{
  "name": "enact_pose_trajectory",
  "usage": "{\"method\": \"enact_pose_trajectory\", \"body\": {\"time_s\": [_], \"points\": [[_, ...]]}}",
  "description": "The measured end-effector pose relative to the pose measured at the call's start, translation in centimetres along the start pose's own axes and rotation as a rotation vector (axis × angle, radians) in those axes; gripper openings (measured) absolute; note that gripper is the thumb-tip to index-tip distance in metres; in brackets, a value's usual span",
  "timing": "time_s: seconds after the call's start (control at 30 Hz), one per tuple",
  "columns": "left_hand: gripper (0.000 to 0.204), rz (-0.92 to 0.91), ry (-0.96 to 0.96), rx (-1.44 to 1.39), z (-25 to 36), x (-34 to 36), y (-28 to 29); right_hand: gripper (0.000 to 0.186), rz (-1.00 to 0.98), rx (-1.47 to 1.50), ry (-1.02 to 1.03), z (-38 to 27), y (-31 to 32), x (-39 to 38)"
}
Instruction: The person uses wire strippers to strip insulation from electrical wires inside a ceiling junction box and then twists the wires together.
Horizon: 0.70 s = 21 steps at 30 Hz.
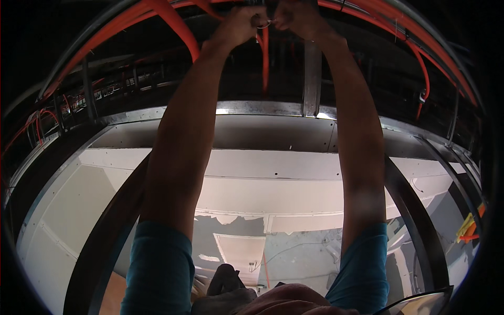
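Both forearms reach up to the top of the view. My left hand (247, 23) is closed on a thin pale strand (265, 25), possibly a tie or wire, which forms a small loop toward my right hand (294, 21). The fingers of my right hand are pinched around the other part of it. A red conduit (265, 68) hangs just below the strand, between my hands. A vertical metal stud (312, 79) stands under my right hand and meets a horizontal metal channel (252, 107). Fine detail at the fingertips is dark and small.
Bundles of red conduit (178, 31) curve across the dark overhead space. Dark metal framing bars (422, 220) arch down both sides. Below are white boards (262, 189), a grey floor (299, 254) far down, and yellow and orange items (467, 226) at the right.
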<state>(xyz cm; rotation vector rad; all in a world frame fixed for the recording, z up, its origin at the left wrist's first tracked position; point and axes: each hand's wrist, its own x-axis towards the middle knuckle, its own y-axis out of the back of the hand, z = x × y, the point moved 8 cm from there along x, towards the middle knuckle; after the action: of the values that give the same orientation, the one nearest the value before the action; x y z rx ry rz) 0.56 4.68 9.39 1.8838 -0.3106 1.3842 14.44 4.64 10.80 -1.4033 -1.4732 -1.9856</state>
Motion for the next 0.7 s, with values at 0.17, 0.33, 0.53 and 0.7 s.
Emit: {"method": "enact_pose_trajectory", "body": {"time_s": [0.17, 0.33, 0.53, 0.7], "points": [[0.046, -0.01, 0.098, -0.079, -1.6, 0.1, -0.3, 0.01, 0.037, -0.104, -0.043, -0.7, 0.6, -0.2], [0.006, 0.124, 0.021, -0.107, -0.6, -0.9, -0.2, 0.01, -0.017, -0.126, -0.05, -1.1, 0.1, -0.2], [0.007, 0.078, 0.026, -0.226, -1.3, -0.2, -1.0, 0.008, 0.062, -0.115, 0.028, -0.6, 0.3, 0.0], [0.01, 0.147, -0.046, -0.211, -0.6, 0.0, -0.8, 0.006, 0.071, -0.044, -0.023, -0.3, 0.3, 0.2]]}}
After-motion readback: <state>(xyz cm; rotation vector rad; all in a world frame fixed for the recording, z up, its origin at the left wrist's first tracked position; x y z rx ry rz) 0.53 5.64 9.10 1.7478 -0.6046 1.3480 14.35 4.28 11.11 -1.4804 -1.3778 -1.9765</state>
